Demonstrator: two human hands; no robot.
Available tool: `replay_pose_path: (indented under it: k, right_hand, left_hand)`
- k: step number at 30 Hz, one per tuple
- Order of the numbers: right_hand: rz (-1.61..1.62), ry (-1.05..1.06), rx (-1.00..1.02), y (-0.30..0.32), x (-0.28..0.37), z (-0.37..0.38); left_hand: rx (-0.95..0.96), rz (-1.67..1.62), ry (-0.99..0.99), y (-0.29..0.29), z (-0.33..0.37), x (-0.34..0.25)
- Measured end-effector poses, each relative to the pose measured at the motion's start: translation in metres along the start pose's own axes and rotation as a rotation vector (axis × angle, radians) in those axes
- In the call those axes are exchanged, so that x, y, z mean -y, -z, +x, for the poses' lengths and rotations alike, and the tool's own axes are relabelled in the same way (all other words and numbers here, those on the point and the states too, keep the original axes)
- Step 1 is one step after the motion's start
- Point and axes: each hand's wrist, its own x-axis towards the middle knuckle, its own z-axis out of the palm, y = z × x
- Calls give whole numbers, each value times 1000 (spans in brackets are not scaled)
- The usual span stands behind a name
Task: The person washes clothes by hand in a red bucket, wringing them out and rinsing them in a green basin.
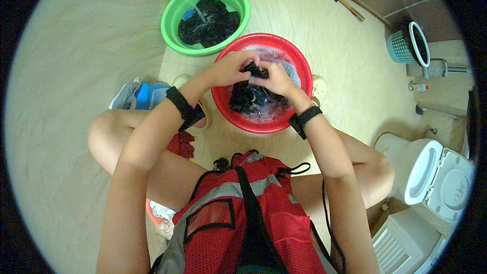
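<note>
Over a red basin (223, 107) of sudsy water, both my hands grip a wet black garment (246, 96). My left hand (231, 68) has its fingers closed on a bunched part of the cloth. Close beside it, my right hand (275, 77) pinches the same bunch, the fingertips of both hands nearly meeting. Most of the garment hangs down into the foamy water, so its kind is hard to make out. Just beyond, a green basin (168, 33) holds more dark cloth (213, 23) in water, with a thin stream of water falling onto it.
A blue and white package (147, 95) lies by my left knee. To the right stand a toilet (423, 170), a lidless-looking teal basket (399, 48) and a small bottle (418, 87). A pole (350, 9) lies at the far right. Red cloth (181, 145) is near my left leg.
</note>
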Motion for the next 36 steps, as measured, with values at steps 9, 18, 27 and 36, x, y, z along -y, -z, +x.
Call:
replay_pose_path:
  k: [9,18,27,36]
  right_hand:
    - [497,-98,-158,60,93,-27]
    - [-49,-97,-764,75,86,-35]
    - [-251,-107,-700,40,67,-44]
    - [-404,-299,-480,40,19,-23]
  left_hand:
    - [-389,-80,52,-10,-27,-39]
    - [-1032,-574,137,-92,16,-48]
    - [-780,-871,649,-112,44,-70]
    - [-491,-855,589,-103,32,-14]
